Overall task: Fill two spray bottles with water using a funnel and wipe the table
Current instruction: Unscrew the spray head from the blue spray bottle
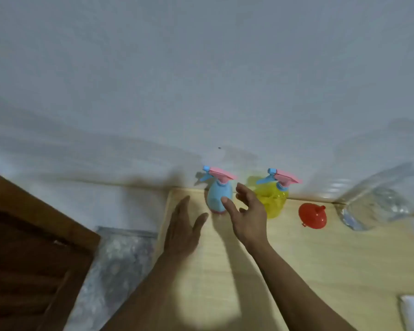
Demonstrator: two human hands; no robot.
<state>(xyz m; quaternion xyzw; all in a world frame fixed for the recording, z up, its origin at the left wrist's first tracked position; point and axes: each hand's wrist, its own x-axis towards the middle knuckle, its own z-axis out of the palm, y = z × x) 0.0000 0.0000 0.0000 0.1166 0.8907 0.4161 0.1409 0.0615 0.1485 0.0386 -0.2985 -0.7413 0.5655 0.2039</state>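
Blue spray bottle capped, far left; both hands, left hand and right hand, open and empty, reaching. Next: grip it, unscrew top.

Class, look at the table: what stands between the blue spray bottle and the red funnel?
The yellow bottle, beyond the right hand, between blue bottle and funnel, in the head view.
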